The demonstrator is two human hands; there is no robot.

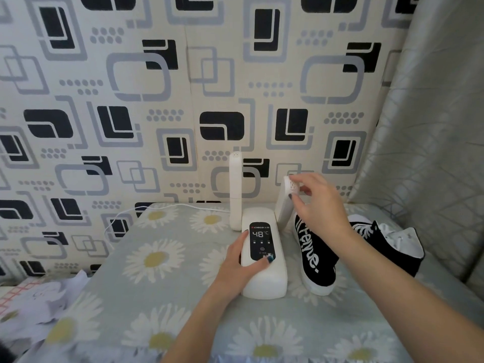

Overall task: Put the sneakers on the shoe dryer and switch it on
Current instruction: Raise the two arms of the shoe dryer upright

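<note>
**Dryer lit, sneakers not yet mounted**

The white plastic shoe dryer (pixel 264 258) sits mid-frame on the daisy-print cover (pixel 146 260), display reading 48. The left hand (pixel 237 265) curls round its body; the right hand (pixel 318 203) pinches the tilted right arm (pixel 284 203). Both black canvas sneakers (pixel 314 252) lie beside it, right of centre.

Pretty clearly my place, a lived-in room at home, not a shop or a lab. Wall (pixel 183 87) behind is covered in retro black-and-grey square wallpaper, and the surface I'm working on has a soft daisy-print cloth (pixel 136 284) draped over it. Silvery curtain (pixel 432 127) hangs by its right edge, and there's crumpled floral fabric (pixel 39 297) piled off the left edge.
</note>
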